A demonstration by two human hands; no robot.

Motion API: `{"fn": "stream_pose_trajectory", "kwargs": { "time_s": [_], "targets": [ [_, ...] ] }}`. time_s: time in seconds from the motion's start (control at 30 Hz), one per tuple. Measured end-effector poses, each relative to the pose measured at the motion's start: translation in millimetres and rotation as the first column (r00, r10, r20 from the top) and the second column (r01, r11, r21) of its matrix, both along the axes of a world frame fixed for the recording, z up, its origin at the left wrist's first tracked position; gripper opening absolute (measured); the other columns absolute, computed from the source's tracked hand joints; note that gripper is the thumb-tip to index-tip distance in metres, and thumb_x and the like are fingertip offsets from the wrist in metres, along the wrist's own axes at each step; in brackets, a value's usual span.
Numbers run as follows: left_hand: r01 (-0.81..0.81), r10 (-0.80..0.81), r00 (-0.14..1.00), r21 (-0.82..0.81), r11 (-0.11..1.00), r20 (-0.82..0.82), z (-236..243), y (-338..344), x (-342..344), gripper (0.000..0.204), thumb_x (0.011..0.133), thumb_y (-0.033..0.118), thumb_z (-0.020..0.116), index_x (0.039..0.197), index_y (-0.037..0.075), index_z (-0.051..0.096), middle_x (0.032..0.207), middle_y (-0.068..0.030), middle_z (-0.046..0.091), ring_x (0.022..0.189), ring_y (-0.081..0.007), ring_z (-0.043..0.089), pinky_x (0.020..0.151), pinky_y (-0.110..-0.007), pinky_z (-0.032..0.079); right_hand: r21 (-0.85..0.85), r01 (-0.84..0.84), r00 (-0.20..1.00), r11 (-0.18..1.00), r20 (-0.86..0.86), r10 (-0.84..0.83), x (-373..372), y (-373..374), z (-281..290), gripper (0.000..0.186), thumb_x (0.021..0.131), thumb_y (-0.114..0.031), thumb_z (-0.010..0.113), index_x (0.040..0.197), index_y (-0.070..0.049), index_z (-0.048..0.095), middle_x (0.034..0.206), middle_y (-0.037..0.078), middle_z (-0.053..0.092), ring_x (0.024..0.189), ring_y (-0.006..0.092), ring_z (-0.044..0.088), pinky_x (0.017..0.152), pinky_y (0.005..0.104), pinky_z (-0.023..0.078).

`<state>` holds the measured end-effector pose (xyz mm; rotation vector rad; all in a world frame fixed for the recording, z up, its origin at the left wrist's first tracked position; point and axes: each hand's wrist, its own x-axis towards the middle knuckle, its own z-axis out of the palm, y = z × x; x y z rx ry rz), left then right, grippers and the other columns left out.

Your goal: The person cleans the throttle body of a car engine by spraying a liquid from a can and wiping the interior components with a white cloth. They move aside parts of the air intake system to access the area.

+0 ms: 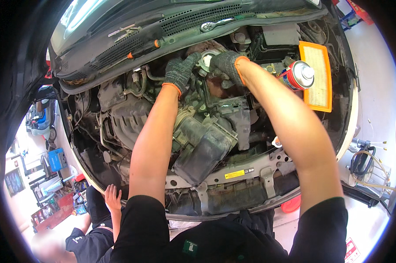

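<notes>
Both my hands wear dark grey knit gloves with orange cuffs and are deep at the back of a car's engine bay. Between them is a round metal throttle body (pixel 204 65) with a pale bore. My left hand (pixel 181 72) is closed on its left side. Curled fingers of my right hand (pixel 226 66) press on its right rim; their tips are partly hidden. Below the hands, a dusty black air filter housing (pixel 206 151) lies tilted over the engine. Beside my right forearm stands a red and white spray can (pixel 299 75) with a white nozzle.
An orange-framed air filter (pixel 318 76) lies at the bay's right side, near the black battery (pixel 274 46). A ratchet (pixel 213 25) and two orange-handled tools rest along the windscreen cowl (pixel 176 28). At lower left, another person's hand (pixel 113 198) touches the car's front edge.
</notes>
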<state>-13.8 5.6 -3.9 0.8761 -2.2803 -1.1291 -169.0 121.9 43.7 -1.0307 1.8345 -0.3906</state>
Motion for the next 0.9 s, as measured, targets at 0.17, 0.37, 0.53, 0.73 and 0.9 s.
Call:
{"fn": "stream_pose_trajectory", "kwargs": {
  "time_s": [0.17, 0.37, 0.53, 0.73, 0.9],
  "targets": [
    [-0.115, 0.055, 0.989, 0.482, 0.869, 0.136, 30, 22, -10, 0.054, 0.083, 0.032, 0.067, 0.128, 0.003, 0.058, 0.118, -0.0149, 0.065, 0.101, -0.0251, 0.06, 0.091, -0.036, 0.045, 0.056, -0.613, 0.598, 0.788, -0.619, 0.51, -7, 12, -9, 0.034, 0.087, -0.024, 0.06, 0.114, -0.004, 0.063, 0.096, 0.019, 0.07, 0.084, 0.0362, 0.067, 0.071, 0.045, 0.053],
    [-0.022, 0.013, 0.967, 0.031, 0.999, 0.254, 10, 5, -4, 0.057, 0.083, 0.034, 0.068, 0.13, 0.003, 0.057, 0.119, -0.0142, 0.065, 0.101, -0.0242, 0.06, 0.091, -0.035, 0.045, 0.151, -0.428, 0.58, 0.891, -0.711, 0.399, 17, 9, 34, 0.033, 0.091, -0.025, 0.049, 0.109, -0.008, 0.07, 0.112, 0.015, 0.068, 0.099, 0.032, 0.067, 0.08, 0.0441, 0.053],
    [-0.06, 0.051, 0.996, 0.129, 0.99, 0.072, -10, -12, 2, 0.056, 0.083, 0.032, 0.069, 0.129, 0.003, 0.057, 0.122, -0.0148, 0.063, 0.103, -0.0273, 0.06, 0.093, -0.035, 0.044, -0.004, -0.374, 0.564, 0.927, -0.795, 0.224, 14, 1, -2, 0.032, 0.088, -0.021, 0.051, 0.11, -0.008, 0.07, 0.112, 0.014, 0.069, 0.098, 0.0306, 0.068, 0.08, 0.0423, 0.054],
    [-0.084, -0.05, 0.929, 0.342, 0.936, 0.366, 37, 12, -8, 0.055, 0.084, 0.03, 0.067, 0.13, 0.003, 0.056, 0.125, -0.0173, 0.061, 0.111, -0.0295, 0.057, 0.097, -0.035, 0.042, -0.075, -0.459, 0.79, 0.885, -0.491, 0.368, 3, -9, 18, 0.032, 0.084, -0.022, 0.055, 0.109, -0.006, 0.067, 0.104, 0.017, 0.07, 0.09, 0.0351, 0.068, 0.076, 0.0419, 0.053],
    [-0.028, 0.025, 0.998, 0.049, 0.998, 0.053, 0, 0, 5, 0.057, 0.085, 0.034, 0.066, 0.132, 0.005, 0.055, 0.127, -0.0183, 0.06, 0.115, -0.0308, 0.056, 0.098, -0.036, 0.041, 0.356, 0.653, 0.101, 0.668, 0.833, -0.543, 29, 46, 33, 0.022, 0.094, -0.02, 0.048, 0.073, -0.016, 0.045, 0.049, -0.008, 0.035, 0.032, 0.0058, 0.028, 0.034, 0.0262, 0.028]
  ]
}}
